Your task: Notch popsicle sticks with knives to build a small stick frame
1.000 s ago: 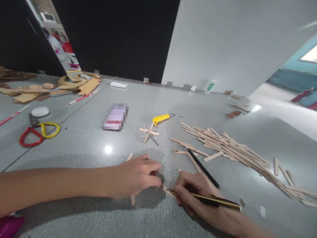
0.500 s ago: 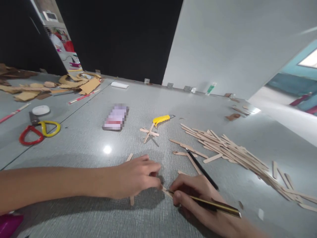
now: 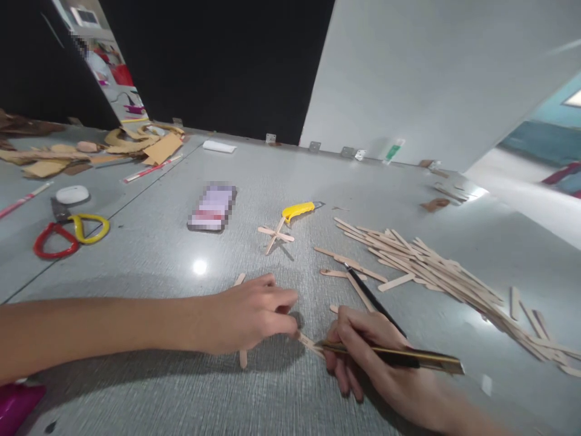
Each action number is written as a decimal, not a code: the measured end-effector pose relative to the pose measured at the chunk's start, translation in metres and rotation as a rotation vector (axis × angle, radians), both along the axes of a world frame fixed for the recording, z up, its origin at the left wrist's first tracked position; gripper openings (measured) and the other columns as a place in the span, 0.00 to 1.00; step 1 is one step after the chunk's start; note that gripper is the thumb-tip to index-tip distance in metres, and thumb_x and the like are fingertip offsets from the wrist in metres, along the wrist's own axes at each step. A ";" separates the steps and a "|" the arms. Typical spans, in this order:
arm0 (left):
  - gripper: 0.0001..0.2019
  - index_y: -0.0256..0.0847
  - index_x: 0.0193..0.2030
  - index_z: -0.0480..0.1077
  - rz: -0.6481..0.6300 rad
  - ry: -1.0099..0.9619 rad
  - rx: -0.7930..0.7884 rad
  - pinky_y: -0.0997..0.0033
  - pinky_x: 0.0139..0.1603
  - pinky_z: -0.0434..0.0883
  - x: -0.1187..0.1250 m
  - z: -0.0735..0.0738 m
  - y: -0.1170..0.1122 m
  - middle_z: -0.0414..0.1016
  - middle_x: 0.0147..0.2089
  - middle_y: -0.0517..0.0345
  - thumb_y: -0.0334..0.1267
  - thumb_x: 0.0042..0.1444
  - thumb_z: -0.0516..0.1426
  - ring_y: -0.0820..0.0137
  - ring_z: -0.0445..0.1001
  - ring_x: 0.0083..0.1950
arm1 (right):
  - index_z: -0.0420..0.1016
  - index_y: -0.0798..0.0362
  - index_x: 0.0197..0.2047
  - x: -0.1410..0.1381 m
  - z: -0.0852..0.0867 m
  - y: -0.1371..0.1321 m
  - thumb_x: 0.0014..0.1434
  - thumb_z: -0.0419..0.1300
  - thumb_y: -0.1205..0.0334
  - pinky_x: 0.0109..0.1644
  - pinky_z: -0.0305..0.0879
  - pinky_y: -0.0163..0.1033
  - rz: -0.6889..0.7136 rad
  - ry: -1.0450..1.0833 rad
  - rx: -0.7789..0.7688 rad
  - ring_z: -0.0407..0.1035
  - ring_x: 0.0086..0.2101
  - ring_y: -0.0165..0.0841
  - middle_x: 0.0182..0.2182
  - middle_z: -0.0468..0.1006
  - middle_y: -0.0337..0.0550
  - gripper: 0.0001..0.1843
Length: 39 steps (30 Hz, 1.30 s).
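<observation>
My left hand [image 3: 254, 315] is closed, its fingertips pinching one end of a wooden craft stick [image 3: 311, 344] low over the table. Another craft stick [image 3: 244, 358] lies partly hidden beneath that hand. In my right hand [image 3: 376, 357] is a slim gold-and-black utility knife [image 3: 426, 358], gripped like a pen. Its front end meets the pinched stick; the exact blade contact is too small to make out. Just beyond my right hand lies a black pen-like tool [image 3: 376, 301] across loose sticks. A small cross of joined sticks [image 3: 275, 234] stands farther back.
A long pile of craft sticks [image 3: 426, 266] spreads on the right. A yellow cutter [image 3: 298, 211] lies behind the cross, a phone [image 3: 213, 208] to its left. Scissors [image 3: 68, 233], a white case [image 3: 72, 194] and cardboard scraps [image 3: 158, 148] occupy the left. A black panel [image 3: 218, 66] bounds the back.
My right hand has shifted slightly right and up with the knife, its lower fingers now more extended, showing more of the pinched stick. The left hand keeps its pinch. The view has tilted slightly.
</observation>
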<state>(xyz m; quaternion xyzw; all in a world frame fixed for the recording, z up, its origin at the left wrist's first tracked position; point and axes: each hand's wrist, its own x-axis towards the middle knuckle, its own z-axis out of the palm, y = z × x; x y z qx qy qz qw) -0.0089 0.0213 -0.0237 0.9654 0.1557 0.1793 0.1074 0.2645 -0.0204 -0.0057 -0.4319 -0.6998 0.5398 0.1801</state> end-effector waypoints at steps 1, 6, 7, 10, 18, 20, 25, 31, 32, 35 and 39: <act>0.14 0.40 0.49 0.76 0.000 -0.004 -0.002 0.67 0.46 0.62 0.000 0.000 0.001 0.67 0.38 0.59 0.20 0.65 0.56 0.69 0.66 0.38 | 0.69 0.51 0.34 -0.001 0.000 -0.001 0.78 0.48 0.46 0.30 0.69 0.34 0.007 -0.036 0.066 0.73 0.24 0.28 0.24 0.78 0.37 0.24; 0.13 0.40 0.51 0.76 -0.018 0.001 -0.025 0.66 0.47 0.62 -0.001 -0.001 0.001 0.68 0.40 0.58 0.22 0.66 0.57 0.68 0.68 0.40 | 0.70 0.50 0.35 -0.005 -0.003 -0.004 0.80 0.46 0.51 0.32 0.64 0.34 0.070 -0.178 0.261 0.68 0.24 0.26 0.23 0.74 0.33 0.23; 0.12 0.39 0.51 0.76 -0.019 0.004 -0.027 0.65 0.47 0.63 -0.001 -0.001 0.001 0.68 0.40 0.58 0.22 0.66 0.57 0.68 0.68 0.41 | 0.70 0.50 0.35 -0.006 -0.004 -0.004 0.80 0.46 0.51 0.31 0.63 0.33 0.067 -0.177 0.257 0.68 0.23 0.25 0.22 0.74 0.33 0.23; 0.10 0.39 0.50 0.76 -0.021 0.010 -0.032 0.65 0.48 0.63 -0.001 0.001 -0.001 0.69 0.40 0.57 0.24 0.69 0.56 0.68 0.68 0.40 | 0.70 0.49 0.35 -0.007 -0.006 -0.004 0.80 0.46 0.50 0.29 0.62 0.33 0.037 -0.172 0.242 0.67 0.22 0.25 0.21 0.72 0.32 0.23; 0.09 0.38 0.47 0.76 0.004 -0.004 -0.013 0.67 0.47 0.64 0.000 0.005 -0.003 0.69 0.39 0.57 0.23 0.67 0.57 0.69 0.67 0.39 | 0.68 0.50 0.34 -0.008 -0.003 -0.001 0.80 0.45 0.48 0.28 0.61 0.34 0.057 -0.189 0.181 0.66 0.23 0.26 0.22 0.72 0.33 0.25; 0.10 0.38 0.47 0.76 0.002 -0.005 -0.015 0.67 0.47 0.64 0.000 0.004 -0.003 0.69 0.39 0.57 0.23 0.67 0.57 0.68 0.67 0.40 | 0.68 0.50 0.34 -0.008 -0.002 -0.002 0.80 0.45 0.48 0.28 0.61 0.35 0.056 -0.192 0.178 0.66 0.23 0.27 0.22 0.72 0.34 0.25; 0.10 0.39 0.49 0.76 -0.004 0.012 -0.029 0.66 0.48 0.64 -0.001 0.002 -0.003 0.69 0.40 0.57 0.24 0.68 0.57 0.68 0.67 0.40 | 0.68 0.49 0.34 -0.010 -0.001 -0.002 0.80 0.45 0.47 0.29 0.62 0.34 0.043 -0.191 0.170 0.65 0.22 0.27 0.20 0.70 0.32 0.25; 0.13 0.39 0.49 0.75 0.003 0.020 -0.029 0.66 0.47 0.63 -0.001 0.003 -0.003 0.69 0.40 0.56 0.21 0.67 0.54 0.67 0.66 0.40 | 0.68 0.49 0.34 -0.009 -0.003 -0.003 0.79 0.46 0.48 0.27 0.60 0.34 0.047 -0.203 0.163 0.64 0.22 0.26 0.22 0.69 0.33 0.24; 0.12 0.39 0.49 0.75 0.002 0.019 -0.030 0.66 0.48 0.63 -0.001 0.003 -0.003 0.69 0.40 0.56 0.22 0.67 0.54 0.68 0.66 0.40 | 0.68 0.49 0.34 -0.009 -0.004 -0.003 0.79 0.46 0.48 0.27 0.60 0.34 0.049 -0.199 0.166 0.64 0.22 0.26 0.22 0.69 0.32 0.24; 0.10 0.39 0.49 0.76 -0.003 0.010 -0.025 0.66 0.47 0.63 -0.001 0.001 -0.003 0.68 0.39 0.57 0.23 0.68 0.56 0.68 0.66 0.39 | 0.68 0.49 0.34 -0.009 -0.003 -0.002 0.80 0.46 0.48 0.28 0.61 0.34 0.052 -0.191 0.181 0.65 0.22 0.26 0.22 0.70 0.33 0.24; 0.12 0.39 0.49 0.75 0.003 -0.003 -0.012 0.66 0.46 0.63 -0.001 0.001 -0.003 0.68 0.39 0.58 0.21 0.66 0.56 0.68 0.66 0.39 | 0.67 0.49 0.34 -0.010 -0.002 -0.001 0.80 0.45 0.49 0.27 0.60 0.34 0.053 -0.192 0.182 0.65 0.22 0.26 0.21 0.70 0.33 0.24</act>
